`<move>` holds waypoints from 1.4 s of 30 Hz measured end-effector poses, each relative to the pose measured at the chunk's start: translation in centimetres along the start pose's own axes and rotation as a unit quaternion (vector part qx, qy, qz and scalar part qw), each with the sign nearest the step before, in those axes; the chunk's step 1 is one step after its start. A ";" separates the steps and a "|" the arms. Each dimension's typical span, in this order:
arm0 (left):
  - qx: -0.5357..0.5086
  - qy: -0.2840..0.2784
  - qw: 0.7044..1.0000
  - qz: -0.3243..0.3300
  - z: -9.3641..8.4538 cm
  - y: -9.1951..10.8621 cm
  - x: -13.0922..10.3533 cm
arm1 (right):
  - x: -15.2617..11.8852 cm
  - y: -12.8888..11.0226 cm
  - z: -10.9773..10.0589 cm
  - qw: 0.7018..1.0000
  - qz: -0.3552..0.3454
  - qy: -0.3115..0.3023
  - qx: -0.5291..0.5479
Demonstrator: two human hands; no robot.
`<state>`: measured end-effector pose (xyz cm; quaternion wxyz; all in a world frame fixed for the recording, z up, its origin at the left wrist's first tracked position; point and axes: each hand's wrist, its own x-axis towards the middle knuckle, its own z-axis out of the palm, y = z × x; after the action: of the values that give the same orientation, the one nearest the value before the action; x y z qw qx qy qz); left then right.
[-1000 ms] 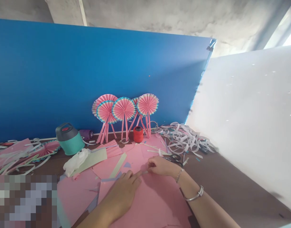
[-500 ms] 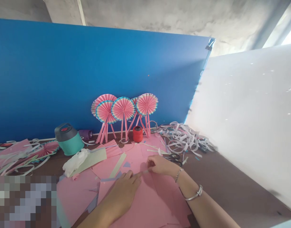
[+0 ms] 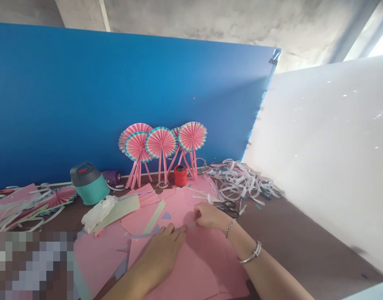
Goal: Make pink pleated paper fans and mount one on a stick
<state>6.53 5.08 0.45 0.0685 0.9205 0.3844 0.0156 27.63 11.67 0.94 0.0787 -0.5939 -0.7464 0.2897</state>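
Head view: brown tabletop point(image 3: 282, 241) spreads across the lower right, between the right forearm and the white wall point(image 3: 329, 125); its edge runs diagonally down to the lower-right corner. Blue panel point(image 3: 85, 91) bounds the back, meeting the white wall right of centre. Room beside the right forearm is on its outer side; ahead and to the left, paper and tools crowd the hands.

Pink paper sheet point(image 3: 194, 266), bottom centre, lies under both hands. Left hand point(image 3: 163, 250) rests palm down on it, index finger stretched to a thin pale strip point(image 3: 190, 226); thumb hidden, so cannot tell if its grip is closed. Right hand point(image 3: 207, 215) has thumb and fingers together, pinching the strip's other end. The strip spans the gap between hands, centre of the frame, low.

Black-handled scissors point(image 3: 227, 208) sit just beyond the right hand, partly behind it. Past them, curly paper strips point(image 3: 241, 181) heap against the wall corner. Red thread spool point(image 3: 180, 176) stands upright at centre, before pink pleated paper fans point(image 3: 161, 142) leaning at the panel. Left of centre: white crumpled plastic point(image 3: 99, 211) on pale green paper point(image 3: 125, 210), teal container point(image 3: 93, 189) with grey lid, purple spool point(image 3: 112, 177) behind. Far left: more scraps. Lower-left corner pixelated.
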 end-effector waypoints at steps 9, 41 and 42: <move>0.011 -0.016 1.000 0.000 -0.4 0.4 0.2 | 0.0 0.0 -0.2 1.000 0.005 -0.005 -0.017; -0.053 0.273 0.952 -0.126 0.4 -1.8 0.5 | -2.1 -3.8 0.2 0.970 -0.192 0.105 0.103; -0.054 0.275 0.951 -0.133 0.3 -1.8 0.5 | -2.0 -3.7 0.2 0.972 -0.180 0.101 0.115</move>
<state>5.62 6.64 -0.11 0.0108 0.8159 0.5060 0.2796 24.96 9.23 3.17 0.2724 -0.4624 -0.7910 0.2937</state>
